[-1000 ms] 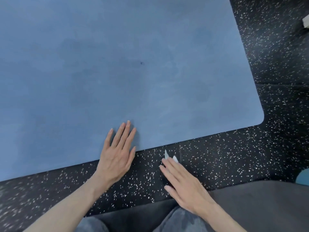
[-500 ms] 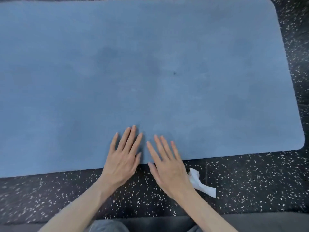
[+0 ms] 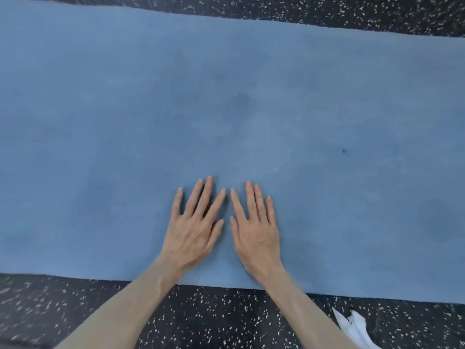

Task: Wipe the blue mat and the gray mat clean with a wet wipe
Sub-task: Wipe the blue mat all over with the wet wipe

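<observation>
The blue mat [image 3: 226, 109] lies flat and fills most of the view, with faint darker patches and one small dark speck right of centre. My left hand [image 3: 193, 227] and my right hand [image 3: 256, 230] rest palm down side by side on the mat near its front edge, fingers straight and spread, holding nothing. A crumpled white wet wipe [image 3: 352, 326] lies on the floor by my right forearm, at the bottom right. The gray mat is out of view.
Black rubber floor with white flecks [image 3: 214, 318] runs along the mat's near edge and shows again as a strip [image 3: 327, 11] beyond its far edge.
My right hand let go of the wipe, leaving it on the floor, and moved onto the mat beside my left. Both hands then slid farther onto the mat as the view shifted forward.
</observation>
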